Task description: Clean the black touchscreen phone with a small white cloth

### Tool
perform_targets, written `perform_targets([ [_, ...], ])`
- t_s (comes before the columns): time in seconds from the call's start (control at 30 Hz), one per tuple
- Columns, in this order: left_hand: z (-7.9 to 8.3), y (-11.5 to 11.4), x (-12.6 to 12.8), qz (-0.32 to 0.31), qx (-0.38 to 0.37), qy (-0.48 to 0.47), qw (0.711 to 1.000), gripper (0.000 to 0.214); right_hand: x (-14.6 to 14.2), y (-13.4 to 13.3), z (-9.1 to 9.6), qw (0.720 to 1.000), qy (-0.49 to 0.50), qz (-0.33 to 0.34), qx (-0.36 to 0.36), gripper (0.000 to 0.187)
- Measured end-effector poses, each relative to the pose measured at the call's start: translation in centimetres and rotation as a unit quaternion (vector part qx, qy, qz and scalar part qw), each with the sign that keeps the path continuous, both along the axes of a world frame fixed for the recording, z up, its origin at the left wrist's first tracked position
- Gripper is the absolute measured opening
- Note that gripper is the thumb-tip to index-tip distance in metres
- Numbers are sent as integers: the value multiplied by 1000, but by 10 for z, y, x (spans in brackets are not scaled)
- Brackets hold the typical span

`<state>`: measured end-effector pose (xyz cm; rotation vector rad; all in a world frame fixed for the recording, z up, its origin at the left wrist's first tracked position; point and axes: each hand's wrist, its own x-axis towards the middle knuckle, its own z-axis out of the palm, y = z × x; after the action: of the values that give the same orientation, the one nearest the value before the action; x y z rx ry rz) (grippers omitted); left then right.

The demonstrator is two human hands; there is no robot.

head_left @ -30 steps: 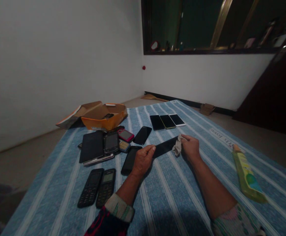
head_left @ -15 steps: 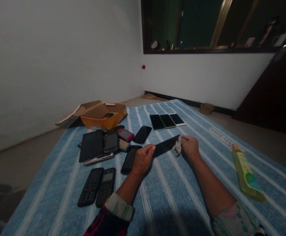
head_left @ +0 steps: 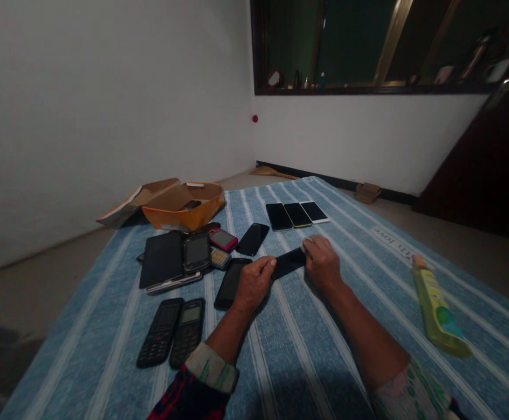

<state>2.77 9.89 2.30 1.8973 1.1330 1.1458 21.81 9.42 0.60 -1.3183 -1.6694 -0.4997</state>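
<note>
My left hand (head_left: 254,283) pinches the near end of a black smartphone (head_left: 287,263) that lies across the blue striped cloth (head_left: 307,350). My right hand (head_left: 322,262) rests closed over the phone's far end, with a small grey rag under its fingers, mostly hidden. To the left lie another dark smartphone (head_left: 230,283), two black keypad phones (head_left: 173,331), a black tablet (head_left: 161,266) and a pile of small phones (head_left: 213,245). Three smartphones (head_left: 297,214) lie in a row beyond my hands.
An open orange cardboard box (head_left: 180,207) sits at the cloth's far left corner. A yellow-green bottle (head_left: 438,312) lies on the cloth at right. White walls, a dark window ledge and a dark door surround the floor.
My right hand has slid left along the phone, from its far tip toward the middle, and the rag is now covered by the fingers. The left hand has stayed put.
</note>
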Motion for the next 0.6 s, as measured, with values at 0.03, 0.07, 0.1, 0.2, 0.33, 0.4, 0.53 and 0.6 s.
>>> perform_targets([
  [0.03, 0, 0, 0, -1, 0, -1, 1000, 33, -4, -1, 0, 1000, -10, 6, 4, 25],
  [0.07, 0, 0, 0, -1, 2, -4, 1000, 32, -9, -2, 0, 1000, -17, 13, 6, 25],
  [0.1, -1, 1, 0, -2, 4, -7, 1000, 32, -14, -3, 0, 999, -23, 21, 7, 26],
  [0.2, -3, 2, 1, -6, 12, -17, 1000, 32, -31, -8, 1, 998, -42, 54, 10, 24],
  [0.33, -6, 3, 0, -13, 16, -23, 1000, 32, -47, -14, 6, 994, -41, 103, 5, 24],
  [0.4, -7, 4, 0, -13, 16, -24, 999, 31, -50, -17, 10, 991, -9, 137, 1, 25],
  [0.53, -6, 4, -1, -13, 12, -21, 1000, 30, -52, -18, 22, 971, 149, 184, 7, 38],
  [0.6, -6, 3, 0, -11, 9, -19, 1000, 29, -54, -18, 28, 950, 248, 188, -4, 43],
])
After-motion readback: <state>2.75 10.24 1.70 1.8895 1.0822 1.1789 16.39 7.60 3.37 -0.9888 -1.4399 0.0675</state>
